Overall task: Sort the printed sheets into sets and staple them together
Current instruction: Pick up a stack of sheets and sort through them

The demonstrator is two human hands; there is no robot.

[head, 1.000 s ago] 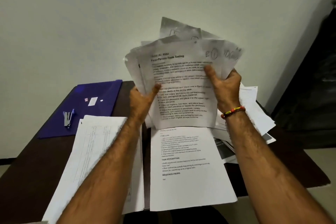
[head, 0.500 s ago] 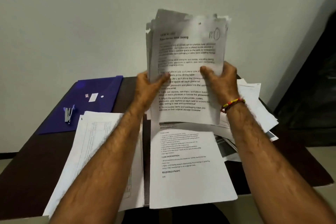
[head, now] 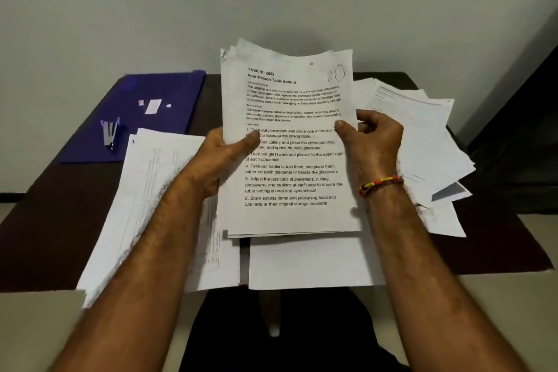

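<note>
both hands grip the sheaf of sheets [head: 290,142] upright above the table [head: 45,205] – left hand [head: 223,154], right hand [head: 374,142] pinching its sides – so tap the bottom edge square before reaching for the stapler [head: 109,134].

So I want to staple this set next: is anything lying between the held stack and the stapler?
Nothing visible blocks it. The stapler sits uncovered on the blue folder, left of the stack held by the left hand and right hand.
</note>
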